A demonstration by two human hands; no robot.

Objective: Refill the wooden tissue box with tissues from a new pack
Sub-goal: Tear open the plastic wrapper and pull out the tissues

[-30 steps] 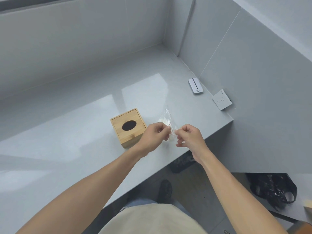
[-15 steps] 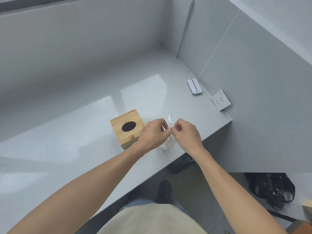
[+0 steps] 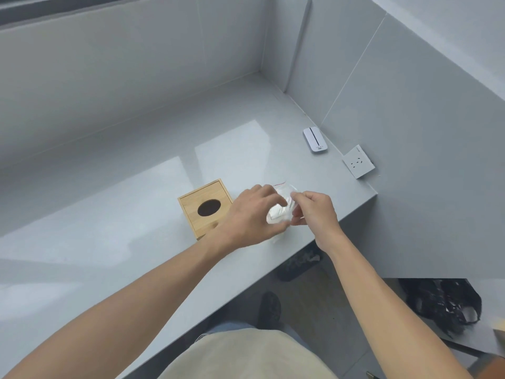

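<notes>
A square wooden tissue box (image 3: 203, 207) with a dark oval slot in its lid stands on the grey counter (image 3: 109, 228). Just right of it, a small clear plastic tissue pack (image 3: 278, 213) with white tissues inside is held between both hands above the counter's front edge. My left hand (image 3: 251, 217) wraps the pack from the left, covering the box's right corner. My right hand (image 3: 314, 212) pinches the pack's upper right edge with fingertips. Much of the pack is hidden by the fingers and blurred.
A small white device (image 3: 314, 139) lies on the counter by the right wall, and a white socket (image 3: 358, 161) is mounted on that wall nearer to me. Grey tiled walls close the back and right. A black bag (image 3: 442, 302) lies on the floor at right.
Both hands have shifted with the pack, turning it between them. The left hand now wraps more of the pack; the right pinches its upper edge. The wooden box has not moved.
</notes>
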